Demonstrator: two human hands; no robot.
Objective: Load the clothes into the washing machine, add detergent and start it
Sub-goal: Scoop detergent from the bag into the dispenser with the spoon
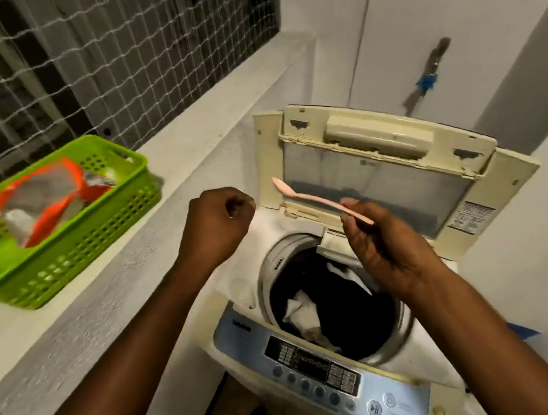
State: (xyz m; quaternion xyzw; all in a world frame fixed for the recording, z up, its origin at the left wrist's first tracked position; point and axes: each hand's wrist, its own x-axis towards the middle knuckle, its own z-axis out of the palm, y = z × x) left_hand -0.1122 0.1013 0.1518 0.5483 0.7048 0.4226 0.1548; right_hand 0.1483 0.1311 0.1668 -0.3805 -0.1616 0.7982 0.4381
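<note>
A top-loading washing machine [230,281] stands below me with its lid [382,173] folded up. Dark and white clothes [333,307] lie inside the drum. My right hand [387,245] hovers over the drum and pinches a pale pink plastic spoon [313,199] by its handle, bowl end pointing up-left. My left hand [216,224] is a closed fist with nothing visible in it, just left of the machine's back corner. An orange detergent bag [40,201] lies open in a green basket [75,256] on the ledge at the left.
The blue control panel [323,370] with round buttons runs along the machine's near edge. A concrete ledge [74,335] borders the machine on the left, under a netted window grille [75,59]. A tap [431,67] juts from the white wall behind.
</note>
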